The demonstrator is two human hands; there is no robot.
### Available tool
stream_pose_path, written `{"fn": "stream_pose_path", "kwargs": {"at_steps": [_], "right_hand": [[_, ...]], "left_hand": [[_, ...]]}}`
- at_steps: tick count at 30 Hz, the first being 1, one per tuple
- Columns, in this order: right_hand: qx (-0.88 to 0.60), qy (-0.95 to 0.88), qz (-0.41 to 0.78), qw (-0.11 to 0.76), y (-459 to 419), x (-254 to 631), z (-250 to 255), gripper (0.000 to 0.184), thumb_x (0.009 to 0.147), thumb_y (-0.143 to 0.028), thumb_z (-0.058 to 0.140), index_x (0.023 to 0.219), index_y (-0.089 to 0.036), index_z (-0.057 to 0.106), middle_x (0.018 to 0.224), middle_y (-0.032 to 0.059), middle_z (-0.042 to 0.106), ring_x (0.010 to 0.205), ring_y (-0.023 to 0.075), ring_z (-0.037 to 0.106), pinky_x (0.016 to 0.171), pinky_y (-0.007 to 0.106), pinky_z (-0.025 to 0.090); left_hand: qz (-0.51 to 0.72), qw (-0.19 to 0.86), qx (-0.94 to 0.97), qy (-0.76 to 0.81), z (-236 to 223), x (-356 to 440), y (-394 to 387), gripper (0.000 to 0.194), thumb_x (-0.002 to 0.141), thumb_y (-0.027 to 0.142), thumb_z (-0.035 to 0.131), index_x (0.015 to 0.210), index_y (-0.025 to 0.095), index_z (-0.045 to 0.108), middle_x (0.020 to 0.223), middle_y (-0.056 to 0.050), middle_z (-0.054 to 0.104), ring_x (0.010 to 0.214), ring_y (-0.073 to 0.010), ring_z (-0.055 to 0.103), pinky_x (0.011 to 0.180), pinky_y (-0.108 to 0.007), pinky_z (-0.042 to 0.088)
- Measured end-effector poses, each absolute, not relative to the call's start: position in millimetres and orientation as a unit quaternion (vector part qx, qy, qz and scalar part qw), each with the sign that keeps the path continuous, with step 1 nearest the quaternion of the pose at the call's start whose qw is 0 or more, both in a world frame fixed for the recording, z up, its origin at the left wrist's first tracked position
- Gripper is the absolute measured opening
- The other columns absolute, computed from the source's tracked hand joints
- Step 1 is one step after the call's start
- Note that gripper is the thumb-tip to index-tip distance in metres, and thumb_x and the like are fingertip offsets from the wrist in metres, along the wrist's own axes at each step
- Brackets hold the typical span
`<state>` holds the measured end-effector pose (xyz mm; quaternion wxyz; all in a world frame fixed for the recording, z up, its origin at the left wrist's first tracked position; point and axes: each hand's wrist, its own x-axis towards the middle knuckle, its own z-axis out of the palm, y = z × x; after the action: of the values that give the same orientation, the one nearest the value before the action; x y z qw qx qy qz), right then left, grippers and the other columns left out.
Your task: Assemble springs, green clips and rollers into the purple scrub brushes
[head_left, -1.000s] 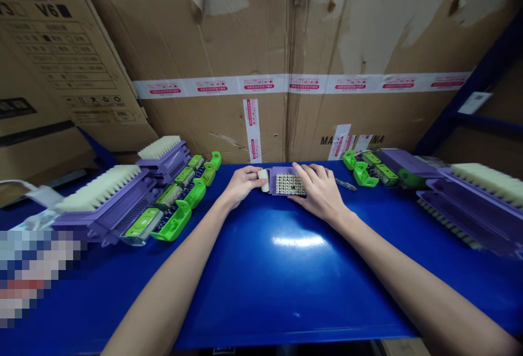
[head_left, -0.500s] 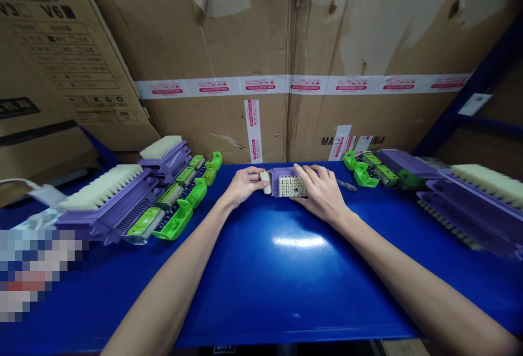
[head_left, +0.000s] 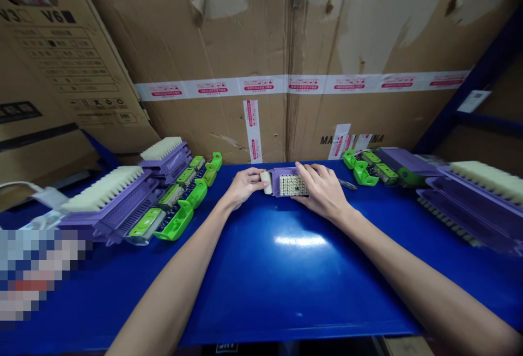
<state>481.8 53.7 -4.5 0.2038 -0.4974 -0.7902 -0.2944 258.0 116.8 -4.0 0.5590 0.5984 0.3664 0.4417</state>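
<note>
At the far middle of the table, my right hand (head_left: 324, 190) is closed over the right end of a small purple plastic housing (head_left: 281, 172). A cream block (head_left: 289, 185) with rows of small knobs fills the side of the housing that faces me. My left hand (head_left: 245, 186) pinches a smooth cream end piece (head_left: 267, 183) between thumb and fingers. This piece sits against the housing's left end; whether it is joined there I cannot tell. The housing's right end is hidden under my right hand's fingers.
Purple housings (head_left: 120, 212) with ridged cream tops and bright green clips (head_left: 177, 222) line the left. More purple housings (head_left: 478, 203) and green clips (head_left: 363, 173) lie right. A pen (head_left: 347, 184) lies beside my right hand. Cardboard (head_left: 229, 122) walls the back of the blue table (head_left: 294, 290).
Both hands keep their hold on the housing and its end piece with almost no movement. The whole view has shifted very slightly.
</note>
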Motion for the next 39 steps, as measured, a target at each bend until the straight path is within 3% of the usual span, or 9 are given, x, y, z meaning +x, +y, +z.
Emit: {"fn": "stream_pose_path", "kwargs": {"at_steps": [9, 17, 23, 27, 33, 39], "right_hand": [[-0.473, -0.795, -0.311, 0.218, 54.7, 484.0, -6.7, 0.068, 0.083, -0.051, 0.056, 0.137, -0.012, 0.040, 0.120, 0.0161, 0.059, 0.105, 0.0295, 0.050, 0.086, 0.040, 0.036], [-0.423, -0.785, -0.353, 0.285, 61.6, 486.4, -15.9, 0.058, 0.086, -0.047, 0.054, 0.129, -0.009, 0.049, 0.118, 0.0182, 0.059, 0.108, 0.0310, 0.049, 0.092, 0.044, 0.040], [-0.417, -0.774, -0.368, 0.304, 62.2, 488.8, -15.7, 0.053, 0.086, -0.042, 0.056, 0.127, -0.010, 0.050, 0.118, 0.0188, 0.057, 0.110, 0.0316, 0.048, 0.093, 0.048, 0.040], [-0.413, -0.772, -0.371, 0.311, 62.1, 490.4, -16.9, 0.049, 0.087, -0.040, 0.054, 0.127, -0.012, 0.051, 0.118, 0.0183, 0.057, 0.111, 0.0310, 0.047, 0.095, 0.050, 0.039], [-0.421, -0.775, -0.344, 0.324, 61.7, 489.5, -20.0, 0.050, 0.087, -0.040, 0.054, 0.128, -0.011, 0.050, 0.119, 0.0185, 0.056, 0.112, 0.0313, 0.046, 0.094, 0.050, 0.040], [-0.422, -0.772, -0.345, 0.326, 62.9, 488.4, -19.6, 0.049, 0.086, -0.039, 0.055, 0.126, -0.010, 0.050, 0.118, 0.0175, 0.059, 0.109, 0.0309, 0.048, 0.090, 0.045, 0.042]], "left_hand": [[0.435, 0.560, 0.603, 0.365, -5.2, 259.7, 116.6, 0.070, 0.054, 0.033, 0.085, 0.115, 0.010, 0.060, 0.098, -0.014, 0.072, 0.098, -0.0272, 0.066, 0.094, -0.045, 0.045], [0.448, 0.614, 0.540, 0.360, -0.1, 262.7, 111.7, 0.047, 0.076, 0.048, 0.066, 0.108, 0.015, 0.062, 0.116, -0.016, 0.065, 0.103, -0.0279, 0.063, 0.084, -0.043, 0.050], [0.325, 0.725, 0.481, 0.370, 11.5, 270.9, 101.3, 0.059, 0.083, 0.059, 0.046, 0.122, 0.016, 0.053, 0.104, -0.016, 0.068, 0.089, -0.0283, 0.068, 0.084, -0.046, 0.050], [0.325, 0.737, 0.458, 0.376, 15.9, 277.0, 97.3, 0.058, 0.084, 0.053, 0.042, 0.125, 0.013, 0.048, 0.090, -0.014, 0.070, 0.076, -0.0257, 0.069, 0.082, -0.043, 0.051], [0.355, 0.715, 0.430, 0.423, 21.9, 281.3, 96.0, 0.048, 0.084, 0.047, 0.043, 0.110, 0.009, 0.055, 0.073, -0.011, 0.068, 0.060, -0.0192, 0.067, 0.067, -0.033, 0.055], [0.342, 0.688, 0.461, 0.444, 19.3, 280.7, 97.2, 0.053, 0.083, 0.060, 0.046, 0.100, 0.013, 0.061, 0.068, -0.009, 0.069, 0.055, -0.0171, 0.066, 0.056, -0.027, 0.055]]}}
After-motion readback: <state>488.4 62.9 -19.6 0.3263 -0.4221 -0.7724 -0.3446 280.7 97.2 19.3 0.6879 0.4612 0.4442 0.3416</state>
